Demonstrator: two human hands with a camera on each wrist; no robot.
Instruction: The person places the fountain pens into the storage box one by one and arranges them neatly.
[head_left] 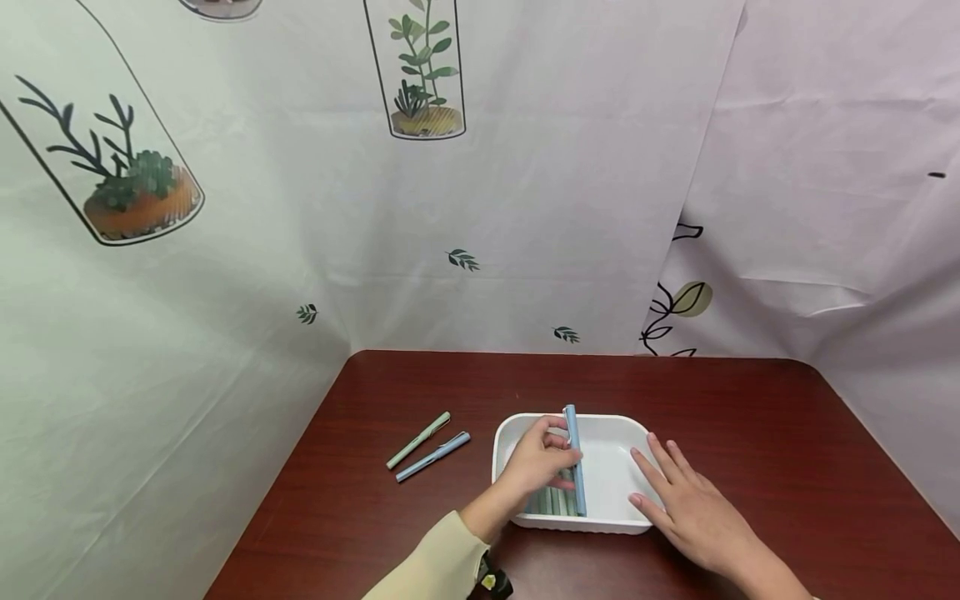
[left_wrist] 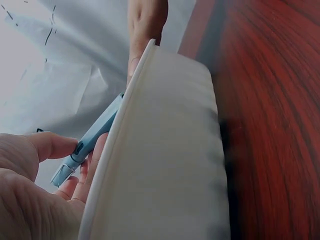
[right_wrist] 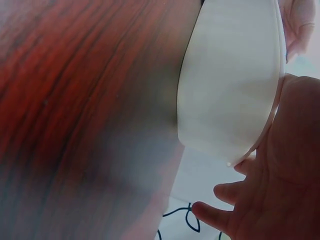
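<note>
My left hand pinches a light blue pen between thumb and fingers. The pen is tilted over the left half of a white tray, its far end sticking up past the back rim. Below and beside that hand, several pale green pens lie side by side in the tray, partly hidden by it. In the left wrist view the thumb presses on the blue pen near its clip end. My right hand rests at the tray's right rim with its fingers straight and spread.
On the dark red wooden table, a green pen and another blue pen lie to the left of the tray. A pale patterned cloth hangs behind the table and along its sides.
</note>
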